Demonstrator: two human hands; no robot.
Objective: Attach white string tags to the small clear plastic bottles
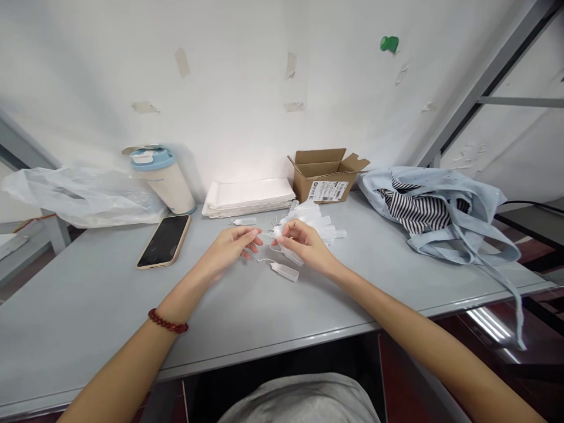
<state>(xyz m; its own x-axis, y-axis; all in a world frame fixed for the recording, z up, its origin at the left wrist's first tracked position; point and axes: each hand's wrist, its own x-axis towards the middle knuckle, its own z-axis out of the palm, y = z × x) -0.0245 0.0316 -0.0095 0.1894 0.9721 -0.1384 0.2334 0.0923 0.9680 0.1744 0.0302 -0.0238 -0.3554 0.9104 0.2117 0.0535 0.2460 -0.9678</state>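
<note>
My right hand (304, 242) is closed around a small white plastic bottle (277, 231), mostly hidden by the fingers. Thumb and forefinger of my left hand (235, 244) are pinched at the thin pale end pointing left from that bottle. Just below the hands lies a translucent squeeze bottle (285, 271) with a thin bent tube at its top. Another small bottle (245, 221) rests behind my left fingers. A heap of similar translucent bottles (315, 218) spreads behind and beside my right hand.
On the grey table (247, 329) stand an open cardboard box (328, 176) and a stack of white paper envelopes (249, 197). A phone (164, 241), a tumbler (170, 185) and a plastic bag (88, 197) are left. A light-blue cloth bag (434, 205) lies right.
</note>
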